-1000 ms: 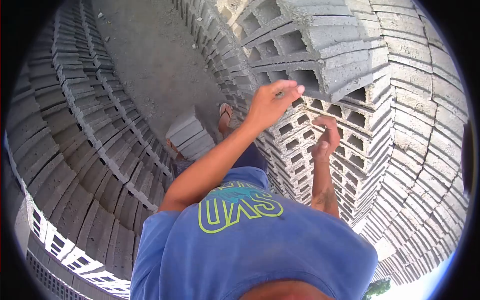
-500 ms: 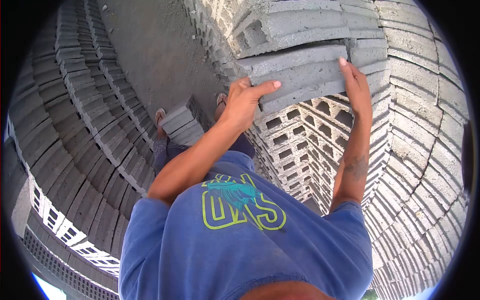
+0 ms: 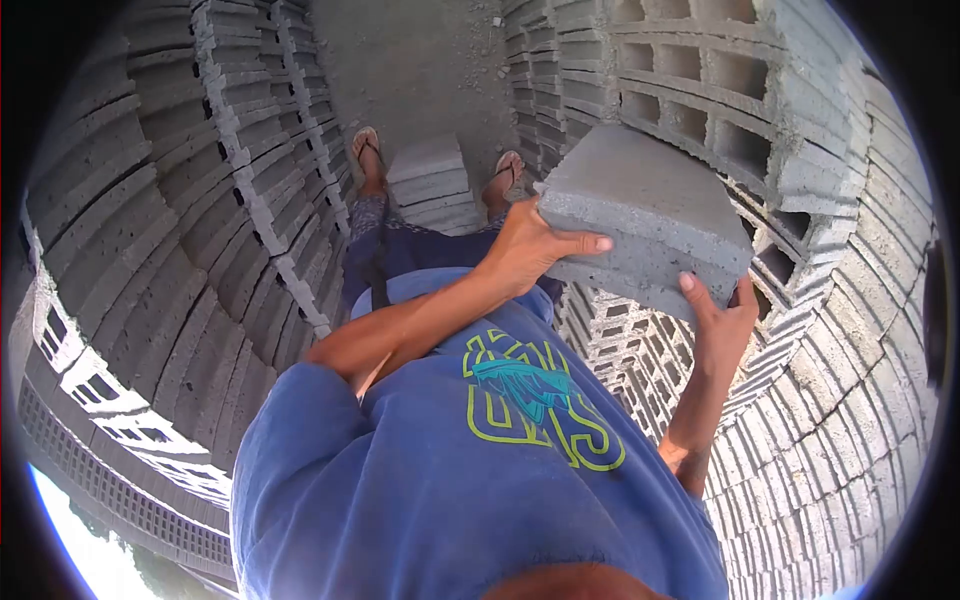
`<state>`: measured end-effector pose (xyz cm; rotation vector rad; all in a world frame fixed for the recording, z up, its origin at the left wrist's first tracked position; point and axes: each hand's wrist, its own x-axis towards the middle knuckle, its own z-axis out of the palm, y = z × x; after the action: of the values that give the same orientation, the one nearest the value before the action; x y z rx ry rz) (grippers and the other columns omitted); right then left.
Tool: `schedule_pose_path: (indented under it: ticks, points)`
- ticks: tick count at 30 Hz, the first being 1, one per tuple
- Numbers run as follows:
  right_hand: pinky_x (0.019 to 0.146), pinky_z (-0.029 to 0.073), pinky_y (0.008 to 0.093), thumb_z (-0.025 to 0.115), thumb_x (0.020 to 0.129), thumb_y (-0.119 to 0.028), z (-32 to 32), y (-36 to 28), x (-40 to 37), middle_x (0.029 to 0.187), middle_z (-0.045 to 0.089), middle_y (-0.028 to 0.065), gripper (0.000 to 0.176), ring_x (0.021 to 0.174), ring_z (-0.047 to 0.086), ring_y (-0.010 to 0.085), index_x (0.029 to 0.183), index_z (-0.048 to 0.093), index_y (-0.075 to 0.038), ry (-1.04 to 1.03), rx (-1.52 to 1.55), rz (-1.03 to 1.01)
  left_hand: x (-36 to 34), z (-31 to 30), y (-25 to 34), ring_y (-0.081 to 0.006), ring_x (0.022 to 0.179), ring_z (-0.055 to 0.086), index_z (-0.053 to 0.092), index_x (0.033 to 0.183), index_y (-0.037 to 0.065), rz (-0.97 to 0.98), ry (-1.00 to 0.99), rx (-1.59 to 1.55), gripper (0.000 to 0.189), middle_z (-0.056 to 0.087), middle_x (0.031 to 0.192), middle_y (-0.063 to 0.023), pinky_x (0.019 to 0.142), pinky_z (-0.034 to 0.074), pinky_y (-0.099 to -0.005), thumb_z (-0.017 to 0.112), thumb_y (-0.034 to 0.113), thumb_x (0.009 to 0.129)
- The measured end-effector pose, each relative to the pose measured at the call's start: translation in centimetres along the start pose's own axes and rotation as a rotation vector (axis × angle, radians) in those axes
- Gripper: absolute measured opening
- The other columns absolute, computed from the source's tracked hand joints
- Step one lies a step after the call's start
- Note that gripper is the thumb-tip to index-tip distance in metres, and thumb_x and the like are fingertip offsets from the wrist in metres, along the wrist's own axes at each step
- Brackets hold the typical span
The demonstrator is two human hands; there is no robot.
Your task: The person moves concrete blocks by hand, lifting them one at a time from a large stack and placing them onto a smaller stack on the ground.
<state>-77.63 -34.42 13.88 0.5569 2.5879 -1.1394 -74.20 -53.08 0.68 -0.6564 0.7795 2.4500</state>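
Together, a bare left hand [image 3: 526, 250] and bare right hand [image 3: 722, 325] pinch layered grey rectangular concrete blocks [image 3: 640, 190] at two o'clock. A low grey concrete stack [image 3: 430, 180] sits between sandalled feet [image 3: 370, 162] toward eleven.

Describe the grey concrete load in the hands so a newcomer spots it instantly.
Start at the tall block wall on the picture's right. In front of it, the left hand and right hand grip the grey concrete load; one block or several, I can't tell. Unlike the wall's blocks, it's held, its broad flat top showing.
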Motion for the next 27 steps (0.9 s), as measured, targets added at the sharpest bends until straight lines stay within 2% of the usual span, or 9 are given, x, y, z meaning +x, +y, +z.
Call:
schedule_pose_path:
  ticks: [6,8,10,12,17,19,23,25,27]
  points:
    - [0.085,0.048,0.0313,0.082,0.071,-0.009,8.9,-2.2,-0.5,0.1,0.067,0.0134,0.051,0.09,0.063,0.0202,0.115,0.059,0.005,-0.148,0.032,0.077,-4.3,-6.8,4.7,-0.0185,0.095,0.064,0.056,0.116,-0.008,0.107,0.196,0.057,0.054,0.067,0.106,-0.0142,0.084,0.053,-0.0307,0.082,-0.001,0.069]
    - [0.088,0.046,0.0315,0.079,0.077,-0.02,12.7,0.2,1.1,0.104,0.065,0.0138,0.05,0.096,0.061,0.0198,0.116,0.058,0.005,-0.291,0.185,0.057,-4.2,-9.9,4.7,-0.0181,0.093,0.065,0.057,0.114,-0.008,0.14,0.33,0.174,0.051,0.067,0.105,-0.0147,0.084,0.053,-0.0297,0.081,-0.001,0.07]
    - [0.09,0.044,0.0319,0.073,0.082,-0.034,17.5,3.2,3.9,0.108,0.064,0.0142,0.054,0.101,0.058,0.0189,0.117,0.058,0.005,-0.343,0.484,0.186,-2.8,-13.8,4.1,-0.0178,0.093,0.065,0.058,0.112,-0.008,0.17,0.391,0.168,0.049,0.067,0.104,-0.015,0.085,0.053,-0.0294,0.081,-0.001,0.069]
    - [0.09,0.043,0.0316,0.068,0.084,-0.044,23.0,6.0,6.7,0.11,0.062,0.014,0.061,0.102,0.056,0.0183,0.119,0.058,0.005,-0.426,0.351,0.178,-0.7,-17.8,4.0,-0.0179,0.091,0.065,0.059,0.113,-0.008,0.249,0.499,0.186,0.051,0.067,0.102,-0.0144,0.085,0.052,-0.0297,0.082,0.001,0.068]
    - [0.09,0.042,0.0297,0.07,0.083,-0.045,37.5,11.6,12.3,0.107,0.063,0.0126,0.064,0.099,0.056,0.0174,0.118,0.058,0.007,-0.458,0.384,0.377,7.3,-32.8,-0.1,-0.0215,0.097,0.063,0.058,0.118,-0.007,0.235,0.64,0.345,0.059,0.065,0.108,-0.0158,0.087,0.049,-0.0319,0.084,0.007,0.068]
    - [0.095,0.04,0.0328,0.07,0.08,-0.052,41.9,13.9,13.4,0.117,0.06,0.0197,0.078,0.108,0.056,0.0236,0.123,0.054,0.011,-0.412,0.348,0.439,10.7,-40.6,-4.1,-0.0214,0.097,0.063,0.059,0.117,-0.008,0.271,0.703,0.482,0.059,0.066,0.108,-0.0155,0.088,0.048,-0.0318,0.085,0.009,0.067]
    - [0.101,0.038,0.0367,0.068,0.077,-0.061,49.3,22.1,16.2,0.129,0.052,0.0279,0.094,0.12,0.051,0.0313,0.128,0.047,0.015,-0.362,0.155,0.458,13.7,-45.1,-5.7,-0.0218,0.099,0.062,0.061,0.116,-0.007,0.137,0.774,0.474,0.059,0.066,0.107,-0.0152,0.09,0.047,-0.0329,0.086,0.012,0.065]
    - [0.106,0.034,0.0381,0.064,0.075,-0.067,51.0,25.7,17.5,0.137,0.043,0.0326,0.106,0.129,0.043,0.0348,0.133,0.039,0.018,-0.465,0.137,0.47,14.6,-45.6,-5.9,-0.0244,0.1,0.061,0.06,0.117,-0.008,0.003,0.733,0.423,0.065,0.065,0.11,-0.0168,0.09,0.046,-0.0346,0.087,0.016,0.064]
    - [0.106,0.034,0.0377,0.063,0.075,-0.068,52.3,28.4,18.3,0.137,0.043,0.0323,0.107,0.129,0.044,0.0351,0.133,0.037,0.018,-0.475,0.07,0.448,15.5,-45.9,-7.3,-0.0248,0.1,0.062,0.061,0.114,-0.007,-0.03,0.778,0.429,0.063,0.065,0.109,-0.017,0.09,0.046,-0.0334,0.087,0.02,0.064]
